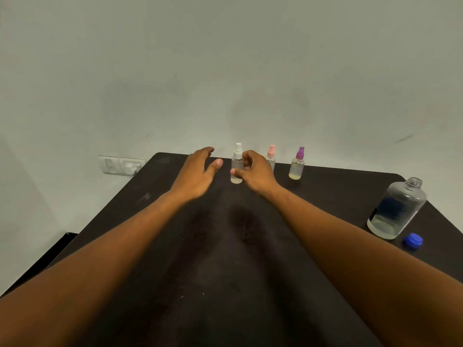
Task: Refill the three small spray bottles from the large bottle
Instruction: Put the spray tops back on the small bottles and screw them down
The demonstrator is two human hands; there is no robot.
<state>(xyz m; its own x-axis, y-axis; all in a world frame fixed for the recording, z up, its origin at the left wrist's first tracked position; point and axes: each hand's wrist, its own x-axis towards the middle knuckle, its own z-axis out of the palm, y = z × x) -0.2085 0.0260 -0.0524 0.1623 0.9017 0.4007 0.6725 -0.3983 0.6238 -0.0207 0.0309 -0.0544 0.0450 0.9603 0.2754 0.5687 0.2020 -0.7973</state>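
Table holds uncapped large bottle far right; I see my right hand pinching the white-topped spray bottle, left hand open beside it. I'd steady the base before unscrewing.

We find the scene dim and evenly lit, with no glare. Soft shadows of both forearms lie on the dark table below the fingers. Detail is soft throughout. Wide-angle distortion bends the table edges and tilts the large bottle right of the fingers
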